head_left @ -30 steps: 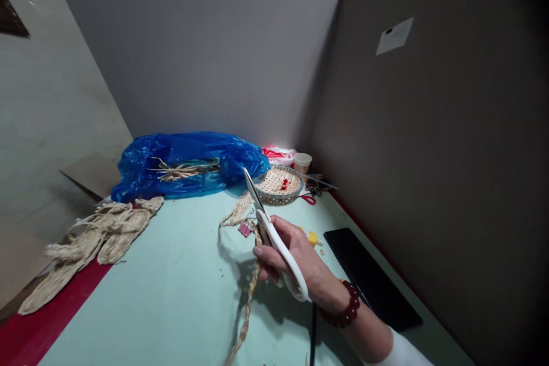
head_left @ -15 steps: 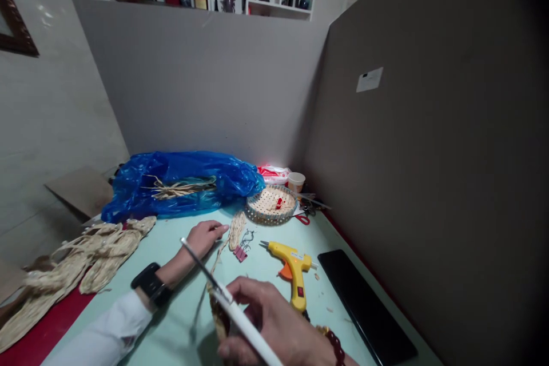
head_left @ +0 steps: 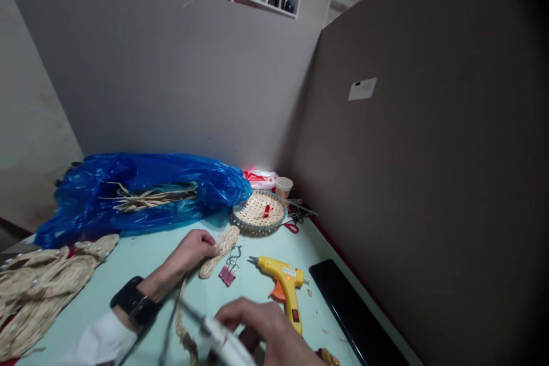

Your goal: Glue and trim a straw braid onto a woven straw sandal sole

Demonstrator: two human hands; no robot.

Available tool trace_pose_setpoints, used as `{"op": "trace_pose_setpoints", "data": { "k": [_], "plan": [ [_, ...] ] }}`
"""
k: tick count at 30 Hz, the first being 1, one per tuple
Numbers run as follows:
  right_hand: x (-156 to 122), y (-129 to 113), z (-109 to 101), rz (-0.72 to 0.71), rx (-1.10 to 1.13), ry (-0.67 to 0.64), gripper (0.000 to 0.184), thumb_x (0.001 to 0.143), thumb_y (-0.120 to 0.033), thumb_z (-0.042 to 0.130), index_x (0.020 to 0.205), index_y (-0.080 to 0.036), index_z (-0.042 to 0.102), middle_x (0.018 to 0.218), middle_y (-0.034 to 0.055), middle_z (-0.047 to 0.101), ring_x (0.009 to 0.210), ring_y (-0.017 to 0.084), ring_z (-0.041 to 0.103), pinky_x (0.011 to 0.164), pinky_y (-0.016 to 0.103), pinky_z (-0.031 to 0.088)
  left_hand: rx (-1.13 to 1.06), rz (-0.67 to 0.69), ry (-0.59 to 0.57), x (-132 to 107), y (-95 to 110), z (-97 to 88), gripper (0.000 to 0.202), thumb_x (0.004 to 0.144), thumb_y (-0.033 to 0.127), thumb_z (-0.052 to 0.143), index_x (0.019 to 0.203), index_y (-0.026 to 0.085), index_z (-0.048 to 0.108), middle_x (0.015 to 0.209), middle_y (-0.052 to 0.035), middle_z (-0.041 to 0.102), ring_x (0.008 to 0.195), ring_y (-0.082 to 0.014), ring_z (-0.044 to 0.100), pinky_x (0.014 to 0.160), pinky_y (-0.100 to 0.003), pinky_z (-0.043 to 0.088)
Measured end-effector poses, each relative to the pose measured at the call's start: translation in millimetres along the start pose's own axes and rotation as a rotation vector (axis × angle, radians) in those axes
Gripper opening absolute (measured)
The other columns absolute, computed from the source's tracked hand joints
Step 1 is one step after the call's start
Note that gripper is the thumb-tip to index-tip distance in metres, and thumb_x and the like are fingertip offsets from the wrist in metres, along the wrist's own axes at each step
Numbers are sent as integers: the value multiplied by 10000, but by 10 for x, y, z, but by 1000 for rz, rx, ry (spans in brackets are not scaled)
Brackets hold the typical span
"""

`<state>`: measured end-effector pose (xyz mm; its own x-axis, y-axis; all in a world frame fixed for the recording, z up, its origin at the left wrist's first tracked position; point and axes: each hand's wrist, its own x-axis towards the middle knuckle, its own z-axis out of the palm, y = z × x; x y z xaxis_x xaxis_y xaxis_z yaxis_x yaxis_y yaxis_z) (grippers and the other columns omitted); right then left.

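Observation:
My left hand (head_left: 192, 249) rests on the pale green table (head_left: 141, 260) with its fingers curled on the coiled end of a braided straw cord (head_left: 218, 249). The cord runs back toward me under my arm. My right hand (head_left: 261, 329), blurred at the bottom edge, is closed round the white handles of scissors (head_left: 214, 334) whose blades point left. A black watch sits on my left wrist.
A yellow glue gun (head_left: 283, 286) lies right of the cord, pink binder clips (head_left: 227, 273) beside it. A round woven tray (head_left: 257, 213), paper cup (head_left: 283, 186), blue plastic bag with straw (head_left: 137, 191), woven straw pieces (head_left: 38, 286) and a black slab (head_left: 351, 314) surround them. Grey partitions wall the table.
The view swung up and left. My left hand came into view and closed on the cord's coiled end. My right hand with the scissors dropped toward the bottom edge.

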<state>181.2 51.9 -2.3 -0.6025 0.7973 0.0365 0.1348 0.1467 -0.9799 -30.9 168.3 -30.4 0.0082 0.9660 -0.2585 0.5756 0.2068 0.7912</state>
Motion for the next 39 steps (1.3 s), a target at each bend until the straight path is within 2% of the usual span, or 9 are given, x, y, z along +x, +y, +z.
{"op": "trace_pose_setpoints", "data": {
  "k": [2,4,8,13,16,24,32,36,39],
  "plan": [
    [19,-124,-105,67,-10,201,621,600,-536,846,1091,-207,657,957,55,694,597,144,644,501,214,494,-72,4,-18,-21,12,-67,350,919,328,627,1233,178,593,1253,-91,628,1034,-263,650,848,-467,564],
    [73,-188,-267,71,-92,364,550,800,-593,652,1145,-179,547,1016,85,662,588,144,660,482,234,503,-155,13,-38,-64,45,-163,351,919,326,627,1237,180,590,1257,-94,625,1034,-260,650,848,-467,564],
    [264,-124,-667,75,-382,543,481,857,-417,681,1200,-136,495,1025,85,649,838,219,672,762,375,556,-358,74,-140,-249,197,-404,341,922,322,624,1230,179,591,1239,-95,633,1015,-249,656,838,-460,567],
    [577,-55,-943,123,-744,584,320,947,-296,634,1237,-173,577,1226,84,616,1051,247,632,888,464,533,-655,172,-214,-619,521,-623,197,905,251,651,1073,148,645,1009,-48,696,813,-178,680,709,-356,583],
    [756,-102,-935,203,-938,600,311,950,-301,632,1228,-169,589,1256,91,606,1071,255,627,890,469,538,-826,190,-176,-815,682,-675,199,781,125,739,967,164,680,817,-13,719,671,-132,678,627,-241,554],
    [1018,-197,-826,345,-1205,495,274,960,-307,620,1194,-165,611,1213,85,632,1035,240,646,875,455,547,-1021,274,-6,-1083,844,-745,239,696,138,791,892,201,669,752,29,686,598,-94,622,542,-187,516],
    [761,-407,-711,143,-893,479,257,959,-296,611,1182,-168,610,1263,97,603,1133,270,592,967,509,475,-1037,351,89,-1260,914,-704,189,733,175,761,897,171,667,775,11,677,622,-114,605,541,-199,523],
    [539,-628,-310,-44,-434,238,229,982,-349,526,1075,-166,628,1055,93,711,999,233,673,886,379,522,-1071,362,80,-1310,974,-622,233,733,151,759,945,165,664,828,-5,695,639,-127,618,580,-225,540],
    [441,-724,75,-103,-90,60,352,999,-428,438,1122,-135,592,1078,121,728,1003,214,710,846,328,550,-1094,383,91,-1336,1014,-569,149,782,157,730,914,158,662,854,-11,698,644,-115,613,592,-207,530]
  ]
}}
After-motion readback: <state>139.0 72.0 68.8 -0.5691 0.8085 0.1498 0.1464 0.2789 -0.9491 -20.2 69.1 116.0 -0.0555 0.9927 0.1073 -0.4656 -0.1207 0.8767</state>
